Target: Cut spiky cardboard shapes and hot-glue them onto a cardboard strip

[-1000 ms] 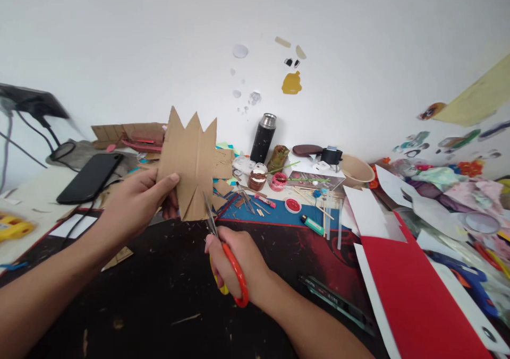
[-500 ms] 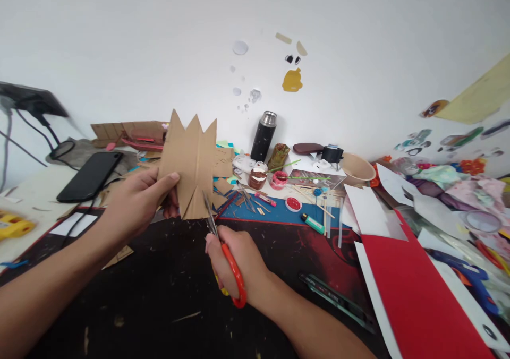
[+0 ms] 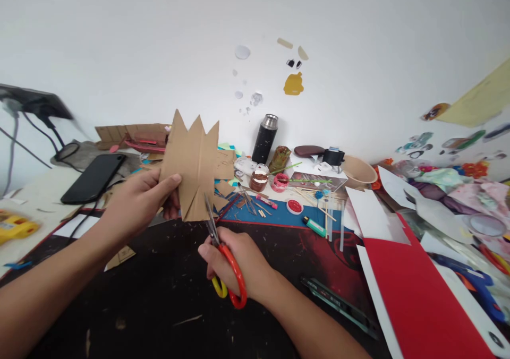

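Note:
My left hand (image 3: 145,194) pinches the left edge of a brown cardboard piece (image 3: 187,162), thumb in front and fingers behind. The piece stands upright with pointed teeth along its top and slits near its bottom edge. In my right hand (image 3: 235,261) are scissors (image 3: 212,229) with red and yellow handles. Their blades point up at the lower right part of the cardboard. My right thumb lies near the yellow loop, and the red loop hangs below my palm.
Behind the hands are a black bottle (image 3: 265,138), paint jars (image 3: 259,177) and sticks. A phone (image 3: 93,178) lies at left, a green cutter (image 3: 338,305) and red paper (image 3: 418,295) at right. A cardboard scrap (image 3: 120,257) lies below my left wrist.
The whole view has shifted slightly. My right thumb has moved away from the fingers, and more of the yellow handle shows. My left hand keeps the same hold on the cardboard.

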Demonstrator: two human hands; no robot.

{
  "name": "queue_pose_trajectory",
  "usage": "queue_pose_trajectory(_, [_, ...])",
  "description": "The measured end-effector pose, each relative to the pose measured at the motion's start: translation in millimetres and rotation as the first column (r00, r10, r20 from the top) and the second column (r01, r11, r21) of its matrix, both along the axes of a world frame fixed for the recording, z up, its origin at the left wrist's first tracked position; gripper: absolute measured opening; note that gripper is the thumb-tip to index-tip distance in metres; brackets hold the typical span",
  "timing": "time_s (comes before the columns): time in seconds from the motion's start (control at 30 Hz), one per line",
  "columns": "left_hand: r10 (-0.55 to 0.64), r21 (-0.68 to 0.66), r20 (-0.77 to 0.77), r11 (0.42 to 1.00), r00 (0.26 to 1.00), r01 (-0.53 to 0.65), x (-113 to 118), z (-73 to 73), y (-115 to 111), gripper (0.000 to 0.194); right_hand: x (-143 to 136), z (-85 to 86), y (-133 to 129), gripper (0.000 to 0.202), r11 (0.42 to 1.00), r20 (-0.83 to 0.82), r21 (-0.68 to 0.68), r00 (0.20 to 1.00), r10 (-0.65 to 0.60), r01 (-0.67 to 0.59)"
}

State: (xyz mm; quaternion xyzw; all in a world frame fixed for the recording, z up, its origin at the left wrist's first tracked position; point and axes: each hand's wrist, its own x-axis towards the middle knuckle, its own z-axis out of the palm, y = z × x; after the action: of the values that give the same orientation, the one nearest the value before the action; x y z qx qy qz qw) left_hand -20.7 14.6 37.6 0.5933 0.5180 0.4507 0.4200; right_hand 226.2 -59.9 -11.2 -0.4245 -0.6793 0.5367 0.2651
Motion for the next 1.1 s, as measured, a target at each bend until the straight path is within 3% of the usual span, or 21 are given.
queue_pose_trajectory(0.13, [0.019, -0.009, -0.003, 1.0, 1.0, -0.019, -2.8, 1.8, -0.4, 0.047, 3.3, 3.6, 1.5, 0.051, 0.993, -0.036, -0.111, 0.999, 0.024, -0.027])
queue_pose_trajectory(0.27, [0.011, -0.009, 0.005, 1.0, 1.0, -0.011, -2.7, 0.5, 2.1, 0.047, 7.0, 1.2, 2.3, 0.059, 0.989, -0.049, -0.139, 0.998, 0.034, -0.041])
queue_pose_trajectory(0.57, [-0.016, 0.039, -0.071, 0.999, 0.997, 0.019, -5.4, -0.4, 1.7, 0.05, -0.1, -6.2, 1.3, 0.058, 0.957, -0.148, -0.288, 0.989, -0.02, -0.023])
queue_pose_trajectory(1.1, [-0.032, 0.022, -0.06, 0.999, 0.998, 0.033, -5.9, -2.1, 2.1, 0.052, 2.0, 6.2, -2.5, 0.04, 0.994, 0.027, -0.106, 0.999, -0.03, 0.033])
